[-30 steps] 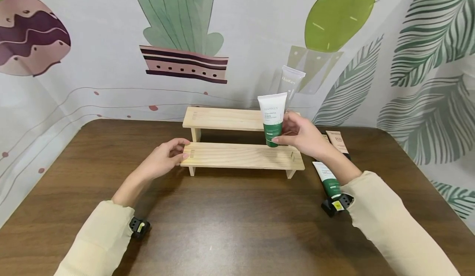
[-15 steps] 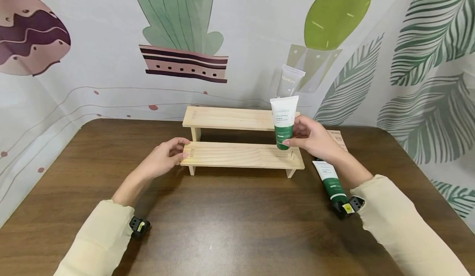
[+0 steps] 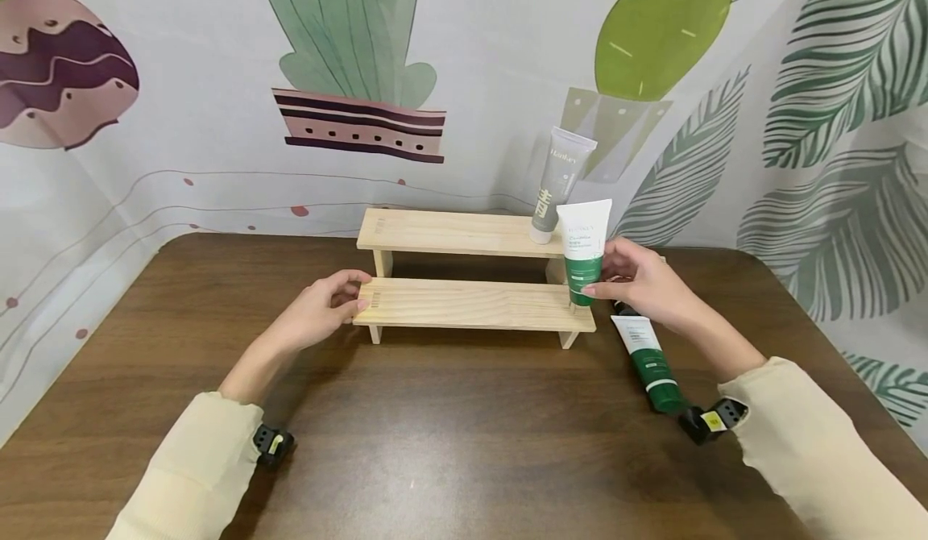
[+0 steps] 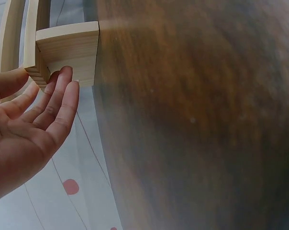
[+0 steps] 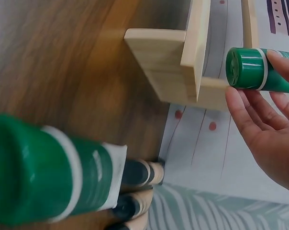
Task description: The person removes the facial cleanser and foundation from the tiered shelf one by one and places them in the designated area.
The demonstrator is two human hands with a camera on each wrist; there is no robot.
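A two-tier wooden display stand (image 3: 464,302) stands on the table. At the left end of its lower tier, my left hand (image 3: 322,310) grips the board; the left wrist view puts the thumb on the board and the fingers (image 4: 63,112) by the side leg. My right hand (image 3: 645,282) pinches a white and green squeeze tube (image 3: 586,238) near its green cap. The tube is upright, cap down, over the right end of the lower tier. The right wrist view has its cap (image 5: 245,69) beside the stand. A grey squeeze tube (image 3: 564,171) stands cap down on the upper tier's right end.
Right of the stand, a second white and green tube (image 3: 648,363) lies on the wooden table (image 3: 435,443). Beyond it lie several beige tubes (image 5: 143,197) with dark caps, mostly hidden by my right hand in the head view. A patterned cloth (image 3: 478,56) hangs behind the table.
My right hand has carried the upright tube rightward and slightly toward me, from near the lower tier's middle right to its right end, uncovering the grey tube. My left hand keeps its place.
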